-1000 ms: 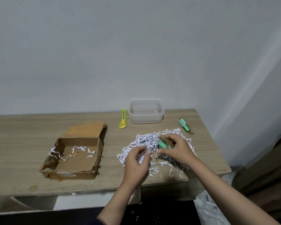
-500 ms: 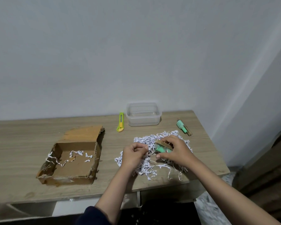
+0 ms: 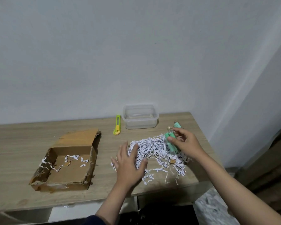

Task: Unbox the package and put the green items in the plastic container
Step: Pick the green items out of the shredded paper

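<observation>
The right hand has its fingers clasped on a green item above the shredded paper, likely to carry it to the empty plastic container behind. The left hand, fingers released, pins the shreds to the bench. The item is a mint-green tube with a clear cap.

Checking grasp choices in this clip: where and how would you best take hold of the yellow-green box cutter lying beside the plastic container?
Probably pinch the box cutter across its narrow width, near the yellow slider at its near end, coming down from above. It lies flat on the table, its long axis pointing away, left of the plastic container with a gap between, so both long edges look free.
</observation>
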Available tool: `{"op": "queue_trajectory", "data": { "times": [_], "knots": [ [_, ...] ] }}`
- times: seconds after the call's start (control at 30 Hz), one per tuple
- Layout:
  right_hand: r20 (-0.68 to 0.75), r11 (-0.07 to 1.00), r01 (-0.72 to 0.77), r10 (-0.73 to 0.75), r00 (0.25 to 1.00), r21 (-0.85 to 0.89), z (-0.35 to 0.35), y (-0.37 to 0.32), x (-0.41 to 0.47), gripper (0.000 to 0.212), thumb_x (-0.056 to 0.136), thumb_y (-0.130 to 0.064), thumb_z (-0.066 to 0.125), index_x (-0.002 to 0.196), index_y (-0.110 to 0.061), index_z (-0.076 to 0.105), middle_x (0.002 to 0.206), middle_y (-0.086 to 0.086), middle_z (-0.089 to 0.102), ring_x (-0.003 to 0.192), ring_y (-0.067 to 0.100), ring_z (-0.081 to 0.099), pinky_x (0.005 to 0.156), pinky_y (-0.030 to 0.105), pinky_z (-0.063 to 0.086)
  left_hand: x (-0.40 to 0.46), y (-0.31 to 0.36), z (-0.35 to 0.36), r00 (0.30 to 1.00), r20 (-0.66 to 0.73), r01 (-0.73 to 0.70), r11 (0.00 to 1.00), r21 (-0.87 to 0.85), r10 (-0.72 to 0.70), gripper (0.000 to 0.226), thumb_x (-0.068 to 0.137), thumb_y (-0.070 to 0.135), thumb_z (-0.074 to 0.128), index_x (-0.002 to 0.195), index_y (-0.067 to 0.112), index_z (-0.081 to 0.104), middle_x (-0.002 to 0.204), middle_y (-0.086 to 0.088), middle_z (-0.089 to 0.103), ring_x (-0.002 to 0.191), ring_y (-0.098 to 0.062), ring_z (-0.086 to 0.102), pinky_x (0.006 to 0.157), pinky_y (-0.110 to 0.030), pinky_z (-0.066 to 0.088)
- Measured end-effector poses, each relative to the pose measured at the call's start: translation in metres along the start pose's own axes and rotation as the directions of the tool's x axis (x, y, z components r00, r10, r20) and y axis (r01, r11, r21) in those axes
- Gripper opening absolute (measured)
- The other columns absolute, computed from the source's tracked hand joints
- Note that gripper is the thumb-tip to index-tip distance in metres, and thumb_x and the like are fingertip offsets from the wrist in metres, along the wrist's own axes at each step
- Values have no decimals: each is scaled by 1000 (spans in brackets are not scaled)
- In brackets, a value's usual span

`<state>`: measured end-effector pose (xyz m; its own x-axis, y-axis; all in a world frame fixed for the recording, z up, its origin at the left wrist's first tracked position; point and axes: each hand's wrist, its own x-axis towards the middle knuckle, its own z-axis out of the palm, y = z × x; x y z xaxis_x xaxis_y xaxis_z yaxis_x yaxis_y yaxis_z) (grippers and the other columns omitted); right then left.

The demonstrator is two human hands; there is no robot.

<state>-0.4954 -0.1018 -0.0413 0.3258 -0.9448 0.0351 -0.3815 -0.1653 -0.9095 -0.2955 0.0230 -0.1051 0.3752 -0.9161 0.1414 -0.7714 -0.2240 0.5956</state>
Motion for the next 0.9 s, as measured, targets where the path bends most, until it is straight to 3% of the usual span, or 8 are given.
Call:
{"op": "queue_trajectory", "data": {
  "times": [0.07, 0.13, 0.3, 0.4, 0.57, 0.67, 0.8, 0.9],
  "knots": [
    [-18, 998, 8, -10, 1000, -69, -7, 2, 9, 50, 78, -26, 73, 125, -20, 58, 107, -2, 60, 94, 14, 57, 88, 32, 49, -1, -10, 9, 996, 91, 0, 995, 104, -10, 69, 83, 68, 40, 144, 47, 18, 159, 6, 0, 145, -23, -5, 107, -56, -13],
    [-47, 986, 34, -42, 998, -162, -15, 4, 20, 49, 78, -32, 72, 125, -25, 58, 116, 2, 57, 100, 19, 56, 92, 36, 47, -3, -19, 17, 991, 127, 4, 984, 181, -27, 72, 82, 73, 35, 145, 47, 10, 159, 5, -2, 146, -25, -4, 110, -61, -7],
    [-163, 963, -26, -19, 986, -267, -37, 14, 53, 54, 71, -30, 80, 120, -15, 62, 107, -1, 59, 94, 15, 55, 82, 28, 44, -7, -29, 28, 996, 80, -51, 966, 255, 32, 69, 83, 71, 36, 144, 43, 23, 157, 4, 18, 144, -27, 20, 108, -62, 17],
    [-303, 969, -106, 34, 952, -222, -47, 26, 73, 41, 67, -30, 82, 102, -17, 64, 99, 0, 62, 89, 17, 57, 75, 28, 44, -5, -30, 31, 998, 43, -55, 966, 254, 45, 71, 82, 68, 39, 145, 42, 21, 155, 3, 27, 141, -26, 27, 106, -62, 23],
    [-430, 947, -243, 133, 893, -212, -54, 52, 109, 32, 68, -34, 80, 92, -19, 66, 100, 5, 70, 87, 23, 62, 77, 33, 50, -4, -27, 31, 999, 22, -48, 981, 188, 45, 80, 82, 64, 44, 148, 38, 8, 153, 9, 27, 141, -17, 26, 111, -57, 15],
    [-433, 914, -339, 218, 875, -224, -51, 68, 125, 35, 69, -37, 79, 95, -17, 67, 104, 8, 70, 93, 27, 63, 78, 34, 49, -3, -27, 31, 999, 19, -52, 990, 131, 50, 72, 81, 63, 46, 142, 42, 15, 153, 12, 26, 142, -13, 24, 113, -57, 10],
    [-394, 876, -426, 318, 862, -226, -44, 81, 132, 28, 78, -42, 68, 89, -15, 66, 108, 12, 68, 102, 31, 60, 84, 35, 47, -4, -28, 30, 996, -28, -83, 989, 127, 87, 71, 81, 66, 47, 140, 32, 27, 153, 10, 24, 140, -12, 25, 111, -57, 6],
    [-430, 880, -393, 256, 866, -267, -39, 82, 125, 43, 81, -48, 61, 106, -12, 65, 120, 16, 58, 108, 34, 57, 90, 42, 49, -6, -26, 28, 988, -85, -115, 986, 121, 126, 77, 79, 68, 49, 140, 26, 30, 155, 5, 18, 138, -11, 22, 104, -62, 3]
  ]
}}
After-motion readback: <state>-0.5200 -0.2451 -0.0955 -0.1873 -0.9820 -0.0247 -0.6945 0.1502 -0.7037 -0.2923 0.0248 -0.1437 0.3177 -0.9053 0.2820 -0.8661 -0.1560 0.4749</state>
